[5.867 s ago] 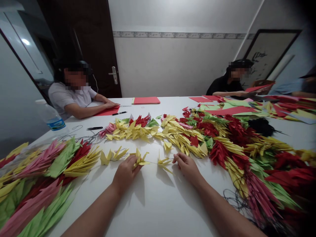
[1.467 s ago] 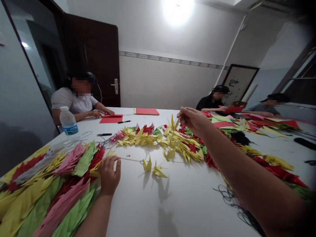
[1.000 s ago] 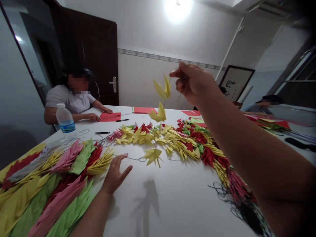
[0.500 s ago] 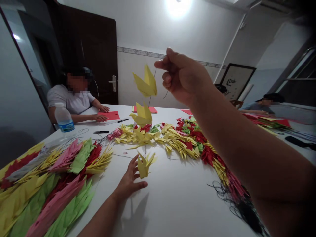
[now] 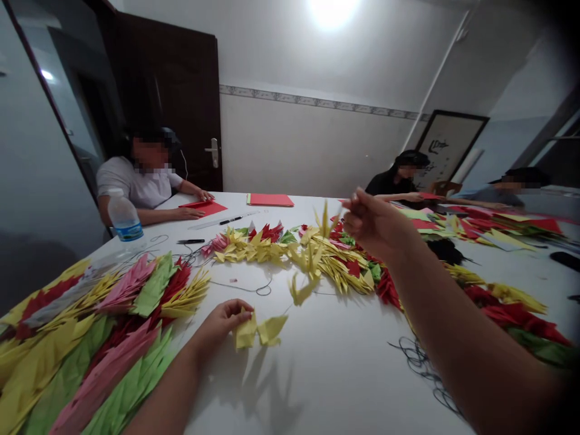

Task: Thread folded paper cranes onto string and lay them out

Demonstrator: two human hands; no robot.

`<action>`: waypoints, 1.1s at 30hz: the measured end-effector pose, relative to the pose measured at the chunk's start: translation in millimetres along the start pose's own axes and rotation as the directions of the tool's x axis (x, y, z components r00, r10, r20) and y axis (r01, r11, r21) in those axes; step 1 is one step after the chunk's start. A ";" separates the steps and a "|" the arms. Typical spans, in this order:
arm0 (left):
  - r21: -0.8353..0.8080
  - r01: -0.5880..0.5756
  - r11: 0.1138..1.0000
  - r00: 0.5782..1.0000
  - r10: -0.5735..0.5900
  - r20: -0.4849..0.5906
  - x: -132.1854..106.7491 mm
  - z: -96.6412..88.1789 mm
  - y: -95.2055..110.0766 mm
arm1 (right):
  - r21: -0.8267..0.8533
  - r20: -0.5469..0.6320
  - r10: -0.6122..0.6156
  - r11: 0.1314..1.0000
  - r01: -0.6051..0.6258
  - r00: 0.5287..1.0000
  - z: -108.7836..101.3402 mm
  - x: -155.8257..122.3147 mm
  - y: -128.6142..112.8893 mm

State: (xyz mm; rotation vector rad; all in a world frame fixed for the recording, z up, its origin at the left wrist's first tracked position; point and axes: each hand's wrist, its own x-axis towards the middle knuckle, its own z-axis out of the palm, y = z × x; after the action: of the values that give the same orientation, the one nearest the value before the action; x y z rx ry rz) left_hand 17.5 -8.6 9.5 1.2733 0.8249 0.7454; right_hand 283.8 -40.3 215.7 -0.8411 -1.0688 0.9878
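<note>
- Right hand (image 5: 374,220) is raised, fingers pinched together over a strand of yellow paper cranes (image 5: 301,290); the thread is too fine to confirm.
- Left hand (image 5: 222,323) curls against the lowest crane (image 5: 246,331) on the tabletop (image 5: 335,374); whether it grips is unclear.
- Risk: a loosened pinch could drop the strand, snagging it on the loose black thread (image 5: 240,289).

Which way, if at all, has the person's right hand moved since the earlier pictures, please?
Yes, it has moved down. The right hand was higher than the door handle in the earlier pictures, and it is now well below the handle.
</note>
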 end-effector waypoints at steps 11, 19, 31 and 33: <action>0.418 0.026 0.908 0.999 -0.005 -0.052 -0.4 -7.2 4.4 | 0.315 -0.011 0.190 0.932 -0.177 0.982 -101.4 -47.3 115.8; 0.629 -0.164 0.760 0.968 0.248 -0.048 -6.0 -13.5 5.0 | 0.320 -0.007 0.276 0.911 -0.259 0.961 -119.6 -58.6 147.3; 0.806 -0.140 0.575 0.990 0.070 0.122 -12.4 -7.3 8.1 | 0.385 -0.150 0.367 0.877 -0.288 0.918 -130.2 -42.8 183.0; 0.818 -0.161 0.553 0.987 0.108 0.121 -10.1 -1.9 6.2 | 0.368 -0.146 0.359 0.884 -0.287 0.922 -130.2 -41.4 184.8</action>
State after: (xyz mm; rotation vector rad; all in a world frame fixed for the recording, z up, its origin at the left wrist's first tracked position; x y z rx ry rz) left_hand 10.5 -15.3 16.5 2.2309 1.0942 0.4094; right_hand 359.0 -27.3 -1.1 -0.8292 -0.5573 1.2918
